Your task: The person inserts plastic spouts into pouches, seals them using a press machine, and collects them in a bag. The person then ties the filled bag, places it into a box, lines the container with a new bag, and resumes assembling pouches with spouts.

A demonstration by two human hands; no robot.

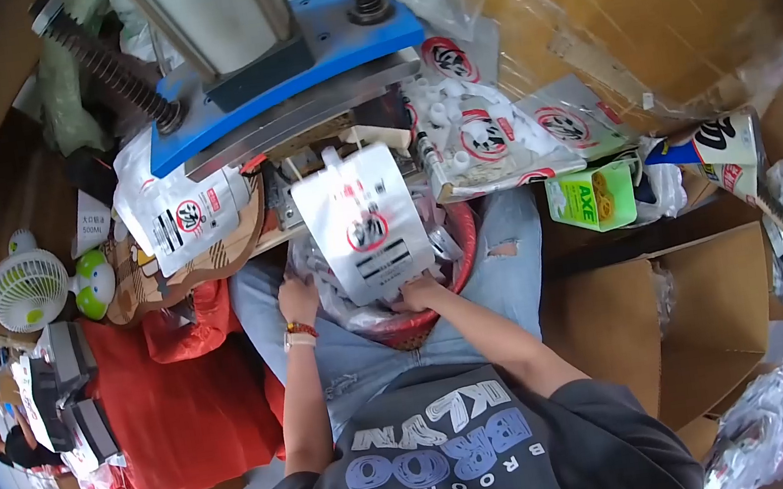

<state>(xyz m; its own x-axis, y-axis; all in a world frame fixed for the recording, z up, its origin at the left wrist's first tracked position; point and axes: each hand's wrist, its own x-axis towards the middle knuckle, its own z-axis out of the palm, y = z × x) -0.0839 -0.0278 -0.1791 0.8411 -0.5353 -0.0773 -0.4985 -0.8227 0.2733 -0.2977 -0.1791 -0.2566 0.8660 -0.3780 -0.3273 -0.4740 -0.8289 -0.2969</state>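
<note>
A white spout pouch (363, 220) with a red round emblem and black bars is raised over a red basket (464, 239) in my lap, its spout pointing toward the press. At the pouch's lower edge, my right hand (420, 292) has its fingers closed on it. My left hand (297, 300) is at the basket's left side, by the clear plastic lining (340, 320); its fingertips are too blurred to read. Directly ahead stands a press with a blue plate (314, 50) and a metal block beneath it. More white pouches (181, 209) lie left of the press.
White spouts in a printed bag (471, 133) sit at the right, beside a green AXE box (592, 198). An open cardboard box (710, 300) stands lower right. On the left are a small fan (29, 288), a wooden board (232, 247) and red cloth (184, 404). Another person is far left.
</note>
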